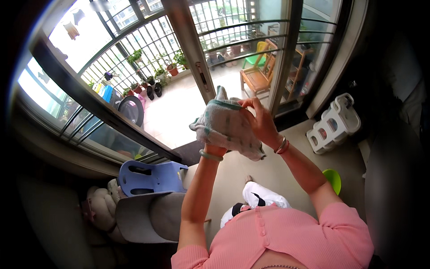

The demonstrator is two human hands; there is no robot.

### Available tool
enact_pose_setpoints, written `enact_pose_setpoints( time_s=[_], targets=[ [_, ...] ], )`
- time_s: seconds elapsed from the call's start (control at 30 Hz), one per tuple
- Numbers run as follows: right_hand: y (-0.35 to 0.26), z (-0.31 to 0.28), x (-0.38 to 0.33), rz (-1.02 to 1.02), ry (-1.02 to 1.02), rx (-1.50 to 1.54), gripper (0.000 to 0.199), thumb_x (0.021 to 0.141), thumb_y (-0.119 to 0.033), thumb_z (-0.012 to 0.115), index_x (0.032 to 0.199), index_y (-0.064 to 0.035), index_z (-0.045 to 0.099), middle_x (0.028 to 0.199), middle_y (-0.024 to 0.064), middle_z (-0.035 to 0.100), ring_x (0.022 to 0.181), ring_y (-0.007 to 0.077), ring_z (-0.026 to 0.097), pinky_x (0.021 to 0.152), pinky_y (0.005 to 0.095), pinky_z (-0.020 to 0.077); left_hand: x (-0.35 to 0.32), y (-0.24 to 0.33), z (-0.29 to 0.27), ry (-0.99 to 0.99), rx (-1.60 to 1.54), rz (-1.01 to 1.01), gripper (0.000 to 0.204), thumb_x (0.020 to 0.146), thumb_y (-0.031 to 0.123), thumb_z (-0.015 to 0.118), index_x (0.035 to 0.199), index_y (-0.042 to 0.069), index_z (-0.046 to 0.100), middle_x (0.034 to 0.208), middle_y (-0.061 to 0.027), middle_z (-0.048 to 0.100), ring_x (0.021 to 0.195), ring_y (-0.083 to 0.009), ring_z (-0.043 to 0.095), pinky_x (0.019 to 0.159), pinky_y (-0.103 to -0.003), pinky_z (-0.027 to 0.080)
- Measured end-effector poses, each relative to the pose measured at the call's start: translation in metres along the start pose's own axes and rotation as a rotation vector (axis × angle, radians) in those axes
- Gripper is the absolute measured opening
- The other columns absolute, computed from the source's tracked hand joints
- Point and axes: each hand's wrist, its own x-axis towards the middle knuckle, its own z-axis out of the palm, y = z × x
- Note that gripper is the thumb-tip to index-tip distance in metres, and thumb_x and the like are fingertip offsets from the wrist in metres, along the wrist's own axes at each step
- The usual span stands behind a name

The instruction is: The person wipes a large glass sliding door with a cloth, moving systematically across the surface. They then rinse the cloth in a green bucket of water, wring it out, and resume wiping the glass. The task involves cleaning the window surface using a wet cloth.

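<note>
A white cloth (227, 124) with a green edge and faint green marks, like a small towel, is held up in front of me at the middle of the view. It drapes over my left hand (215, 150), which comes from below and shows only near the wrist; its fingers are hidden under the fabric. At the cloth's upper right edge, my right hand (263, 123) pinches the green border between thumb and fingers. A pale bangle circles my left wrist, and bracelets sit on my right.
Beyond a dark-framed glass door (197, 58) lies a balcony with potted plants (172, 68), shoes and a wooden chair (259, 78). A blue plastic seat (154, 178) and a grey chair (150, 217) stand left. To the right are a white plastic rack (333, 124) and a green basin (332, 181).
</note>
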Motion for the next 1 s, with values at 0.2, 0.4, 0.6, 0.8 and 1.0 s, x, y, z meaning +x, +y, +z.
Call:
enact_pose_setpoints(
  time_s=[0.2, 0.4, 0.6, 0.8, 1.0],
  targets=[
    [0.024, 0.044, 0.038, -0.149, -0.006, -0.103, 0.019, 0.094, 0.000, 0.060, 0.110, -0.0026, 0.050, 0.097, 0.0182, 0.066, 0.094, 0.0380, 0.065, 0.079, 0.0432, 0.0526, 0.026, 0.031, -0.073, 0.119, 1.166, 0.277, 0.044, 0.102, 0.027, 0.055, 0.138, 0.003, 0.050, 0.131, -0.0112, 0.059, 0.118, -0.0213, 0.058, 0.103, -0.036, 0.049],
    [0.042, 0.086, 0.107, -0.036, -0.086, 0.100, 0.021, 0.096, 0.000, 0.060, 0.114, -0.0014, 0.049, 0.093, 0.0170, 0.067, 0.077, 0.0339, 0.068, 0.070, 0.0365, 0.0538, 0.057, 0.069, -0.122, 0.381, 0.499, 0.258, 0.018, 0.101, 0.020, 0.059, 0.117, 0.010, 0.059, 0.113, -0.0020, 0.062, 0.101, -0.0124, 0.061, 0.085, -0.028, 0.056],
    [0.020, 0.161, 0.154, -0.282, -0.619, 0.164, 0.021, 0.097, -0.010, 0.063, 0.114, -0.0062, 0.052, 0.104, 0.0169, 0.072, 0.086, 0.0341, 0.072, 0.073, 0.0375, 0.0566, 0.079, 0.100, -0.220, 0.297, 0.187, 0.221, 0.020, 0.102, 0.028, 0.058, 0.115, 0.013, 0.057, 0.104, -0.0015, 0.060, 0.097, -0.0175, 0.061, 0.082, -0.032, 0.056],
    [0.063, 0.201, 0.168, 0.137, -0.562, 0.766, 0.017, 0.101, -0.019, 0.059, 0.102, -0.0041, 0.066, 0.112, 0.0081, 0.073, 0.090, 0.0156, 0.070, 0.075, 0.0324, 0.0577, 0.084, 0.133, -0.203, 0.333, -0.085, 0.116, 0.026, 0.103, 0.030, 0.055, 0.119, 0.011, 0.055, 0.106, -0.0048, 0.061, 0.095, -0.0202, 0.062, 0.082, -0.032, 0.056],
    [0.151, 0.252, 0.162, 0.849, -0.312, 0.660, 0.054, 0.097, -0.043, 0.064, 0.131, -0.0029, 0.053, 0.131, 0.0107, 0.060, 0.109, 0.0160, 0.061, 0.083, 0.0321, 0.0548, 0.120, 0.172, -0.222, 0.483, 0.108, 0.254, 0.041, 0.103, 0.033, 0.054, 0.134, 0.007, 0.050, 0.126, -0.0123, 0.060, 0.108, -0.0251, 0.062, 0.090, -0.034, 0.056]
  ],
)
